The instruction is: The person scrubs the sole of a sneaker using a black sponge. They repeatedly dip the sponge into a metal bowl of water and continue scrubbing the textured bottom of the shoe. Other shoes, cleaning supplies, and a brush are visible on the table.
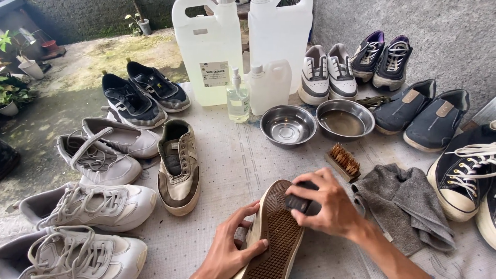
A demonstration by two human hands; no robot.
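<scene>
The right hand (pixel 325 206) clenches a mostly hidden black brush (pixel 302 202) on the upturned brown-soled shoe (pixel 276 232), which the left hand (pixel 232 248) grips; white-labelled clear plastic jug (pixel 209 51) at twelve o'clock.

left hand (pixel 230 248) gripping, right hand (pixel 323 204) curled

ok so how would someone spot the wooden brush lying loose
Find the two steel bowls mid-table. Just below the right-hand one, beside the grey cloth, lies the wooden brush. Its tan bristles point up, and neither hand touches it.
</scene>
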